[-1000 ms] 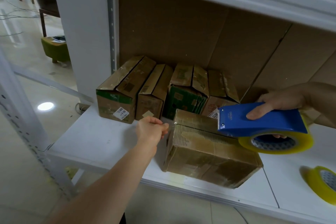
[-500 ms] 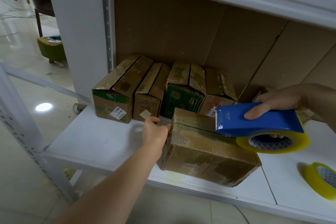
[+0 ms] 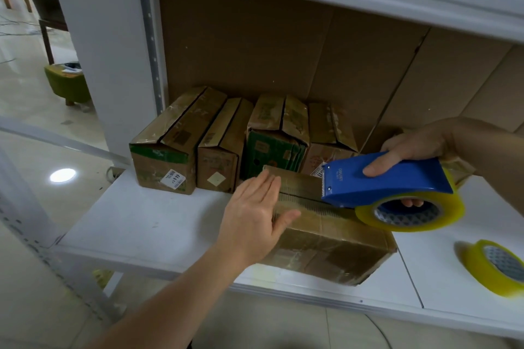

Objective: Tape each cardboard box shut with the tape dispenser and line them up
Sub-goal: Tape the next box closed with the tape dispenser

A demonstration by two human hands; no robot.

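Left hand (image 3: 256,217): fingers straight, flat against front box (image 3: 326,238) end on the shelf (image 3: 147,224), likely smoothing tape. Right hand (image 3: 408,150) wraps tape dispenser (image 3: 388,181) over the box top. Behind: four boxes (image 3: 226,139) lined along the back.

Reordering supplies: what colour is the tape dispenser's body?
Blue, holding a yellowish roll; tape dispenser, head view.

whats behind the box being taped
Four cardboard boxes stand in a row against the shelf's cardboard back panel. The tape dispenser and front box hide the rightmost one's lower part.
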